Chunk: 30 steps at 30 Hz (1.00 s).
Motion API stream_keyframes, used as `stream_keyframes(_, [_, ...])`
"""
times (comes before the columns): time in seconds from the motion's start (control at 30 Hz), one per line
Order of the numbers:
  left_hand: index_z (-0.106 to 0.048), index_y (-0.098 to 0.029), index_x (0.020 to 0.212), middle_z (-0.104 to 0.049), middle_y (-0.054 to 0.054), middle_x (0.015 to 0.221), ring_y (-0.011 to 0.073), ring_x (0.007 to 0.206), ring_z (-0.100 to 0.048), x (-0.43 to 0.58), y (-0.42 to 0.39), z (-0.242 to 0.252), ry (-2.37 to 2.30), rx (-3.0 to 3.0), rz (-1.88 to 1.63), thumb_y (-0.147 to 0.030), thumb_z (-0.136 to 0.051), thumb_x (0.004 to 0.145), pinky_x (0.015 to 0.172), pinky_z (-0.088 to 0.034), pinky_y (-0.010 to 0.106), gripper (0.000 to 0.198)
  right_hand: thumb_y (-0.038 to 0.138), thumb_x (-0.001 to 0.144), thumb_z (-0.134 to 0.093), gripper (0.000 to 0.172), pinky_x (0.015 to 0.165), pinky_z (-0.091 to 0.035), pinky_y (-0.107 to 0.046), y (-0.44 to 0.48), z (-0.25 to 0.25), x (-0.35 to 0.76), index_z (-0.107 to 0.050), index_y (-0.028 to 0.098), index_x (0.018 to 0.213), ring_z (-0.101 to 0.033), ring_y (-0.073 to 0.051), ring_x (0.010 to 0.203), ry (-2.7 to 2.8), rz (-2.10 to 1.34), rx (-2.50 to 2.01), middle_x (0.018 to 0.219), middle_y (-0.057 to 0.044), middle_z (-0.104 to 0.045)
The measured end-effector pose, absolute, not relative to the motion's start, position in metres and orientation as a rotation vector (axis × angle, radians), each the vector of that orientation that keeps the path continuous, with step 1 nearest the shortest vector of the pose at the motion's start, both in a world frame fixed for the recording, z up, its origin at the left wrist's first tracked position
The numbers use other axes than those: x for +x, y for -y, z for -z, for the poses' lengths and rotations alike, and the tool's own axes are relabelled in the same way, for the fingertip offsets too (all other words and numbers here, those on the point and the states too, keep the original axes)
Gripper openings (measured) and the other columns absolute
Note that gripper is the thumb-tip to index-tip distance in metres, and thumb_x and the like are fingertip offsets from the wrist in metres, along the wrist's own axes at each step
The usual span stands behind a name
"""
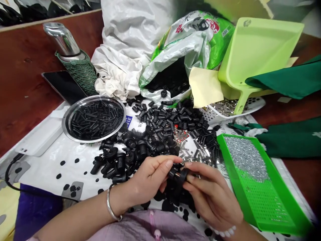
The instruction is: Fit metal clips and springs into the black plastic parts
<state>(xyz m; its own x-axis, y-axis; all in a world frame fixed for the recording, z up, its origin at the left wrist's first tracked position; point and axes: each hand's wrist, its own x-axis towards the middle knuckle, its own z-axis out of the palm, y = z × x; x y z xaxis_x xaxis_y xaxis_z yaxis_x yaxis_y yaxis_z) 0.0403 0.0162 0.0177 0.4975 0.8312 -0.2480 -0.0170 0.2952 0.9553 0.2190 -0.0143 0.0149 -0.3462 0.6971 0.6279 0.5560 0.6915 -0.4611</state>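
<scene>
grip of both hands closes on one small black plastic part (178, 174): left hand (150, 179) pinches it with the fingertips, right hand (213, 197) meets it from the other side, low over the near edge of the bench (22, 87). my worry is that the tiny piece slips and vanishes into the black pile (135, 150) just beyond, among lookalikes. steel dish (64, 122) holds dark threaded bits, green tray (263, 197) holds silvery grains, open bag (180, 47) spills black caps, and white basket (258, 103) holds metal pieces.
</scene>
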Motion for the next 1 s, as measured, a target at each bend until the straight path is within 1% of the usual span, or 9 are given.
stream_keyframes(0.17, [-0.059, -0.012, 0.113, -0.044, -0.003, 0.050, 0.0082, 0.044, -0.043, 0.039, -0.015, -0.013, -0.895, 1.170, -0.732, -0.045, -0.038, 0.088, 0.043, -0.035, 0.018, 0.047, 0.005, 0.078, -0.056, 0.020, 0.068, -0.056, -0.031, 0.013, -0.014, 0.211, -0.057, 0.019, 0.092, -0.062, -0.018, 0.085, 1.900, -0.345, -1.030, 0.104, -0.011, -0.059])
stream_keyframes(0.3, [-0.059, -0.010, 0.111, -0.034, -0.007, 0.047, 0.0066, 0.038, -0.038, 0.041, -0.019, -0.012, -0.914, 1.038, -0.707, -0.051, -0.039, 0.086, 0.038, -0.033, 0.017, 0.052, 0.012, 0.082, -0.054, 0.018, 0.076, -0.056, -0.033, 0.007, -0.021, 0.215, -0.057, 0.017, 0.099, -0.063, -0.021, 0.092, 2.100, -0.237, -1.013, 0.104, -0.013, -0.063])
stream_keyframes(0.37, [-0.059, -0.010, 0.111, -0.030, -0.009, 0.046, 0.0058, 0.036, -0.036, 0.040, -0.021, -0.013, -0.914, 0.986, -0.697, -0.051, -0.039, 0.085, 0.037, -0.034, 0.017, 0.052, 0.015, 0.084, -0.052, 0.027, 0.080, -0.055, -0.035, 0.004, -0.023, 0.218, -0.054, 0.014, 0.111, -0.061, -0.023, 0.100, 2.181, -0.208, -0.989, 0.110, -0.016, -0.062])
stream_keyframes(0.43, [-0.059, -0.011, 0.110, -0.029, -0.009, 0.046, 0.0051, 0.035, -0.034, 0.039, -0.023, -0.013, -0.904, 0.952, -0.688, -0.050, -0.040, 0.086, 0.038, -0.035, 0.017, 0.050, 0.018, 0.084, -0.054, 0.042, 0.084, -0.053, -0.039, 0.001, -0.023, 0.221, -0.045, 0.012, 0.125, -0.056, -0.025, 0.108, 2.248, -0.194, -0.961, 0.117, -0.019, -0.058])
stream_keyframes(0.5, [-0.060, -0.011, 0.109, -0.028, -0.009, 0.046, 0.0044, 0.035, -0.031, 0.038, -0.023, -0.013, -0.877, 0.934, -0.680, -0.048, -0.040, 0.087, 0.037, -0.036, 0.017, 0.048, 0.019, 0.083, -0.056, 0.053, 0.086, -0.052, -0.040, -0.002, -0.022, 0.224, -0.037, 0.013, 0.133, -0.052, -0.026, 0.114, 2.332, -0.173, -0.929, 0.123, -0.019, -0.054])
stream_keyframes(0.7, [-0.061, -0.011, 0.103, -0.028, -0.009, 0.048, 0.0036, 0.036, -0.027, 0.036, -0.021, -0.008, -0.788, 0.872, -0.663, -0.045, -0.041, 0.088, 0.036, -0.035, 0.015, 0.043, 0.008, 0.085, -0.049, 0.044, 0.085, -0.053, -0.034, -0.008, -0.028, 0.229, -0.044, 0.011, 0.128, -0.053, -0.022, 0.114, 2.504, -0.136, -0.827, 0.121, -0.020, -0.055])
stream_keyframes(0.83, [-0.059, -0.011, 0.089, -0.028, -0.010, 0.047, 0.0027, 0.037, -0.020, 0.037, -0.021, -0.007, -0.709, 0.653, -0.642, -0.044, -0.045, 0.087, 0.033, -0.032, 0.013, 0.036, 0.003, 0.084, -0.042, 0.041, 0.086, -0.052, -0.034, -0.006, -0.032, 0.232, -0.049, 0.009, 0.124, -0.044, -0.025, 0.122, 2.622, -0.114, -0.679, 0.129, -0.022, -0.049])
stream_keyframes(0.9, [-0.058, -0.012, 0.084, -0.027, -0.010, 0.047, 0.0027, 0.037, -0.018, 0.037, -0.021, -0.007, -0.703, 0.614, -0.649, -0.043, -0.046, 0.086, 0.033, -0.032, 0.012, 0.033, 0.003, 0.085, -0.039, 0.042, 0.085, -0.052, -0.036, -0.005, -0.029, 0.230, -0.048, 0.008, 0.125, -0.043, -0.026, 0.123, 2.648, -0.100, -0.666, 0.129, -0.022, -0.049])
stream_keyframes(1.0, [-0.058, -0.012, 0.084, -0.029, -0.009, 0.048, 0.0033, 0.037, -0.022, 0.038, -0.020, -0.009, -0.759, 0.709, -0.682, -0.043, -0.043, 0.087, 0.032, -0.033, 0.013, 0.034, 0.006, 0.086, -0.043, 0.045, 0.085, -0.052, -0.038, -0.006, -0.023, 0.225, -0.042, 0.010, 0.131, -0.049, -0.025, 0.118, 2.594, -0.065, -0.792, 0.126, -0.021, -0.052])
